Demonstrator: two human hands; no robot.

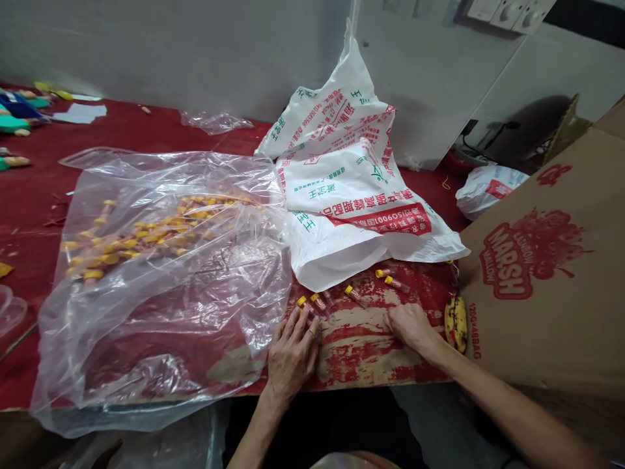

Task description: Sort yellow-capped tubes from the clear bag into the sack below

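Note:
My left hand [293,352] lies palm down near the front edge of the table, fingers stretched out. Its fingertips touch a small clear tube with a yellow cap [303,304]. Another yellow-capped tube [319,303] lies just right of those fingertips. Farther right, loose on the table, are a capped tube [357,297] and two more close together, one of them a tube with reddish contents [398,284]. My right hand [413,327] rests on the table below these two, fingers curled in. Whatever it may hold is hidden from view.
A clear plastic bag [195,339] with many capped tubes covers the left side. Behind my hands lies a white printed sack [342,195], its mouth towards me. A cardboard box [547,260] stands at right, a yellow banana-shaped trinket [456,324] beside it. Figurines [19,124] lie far left.

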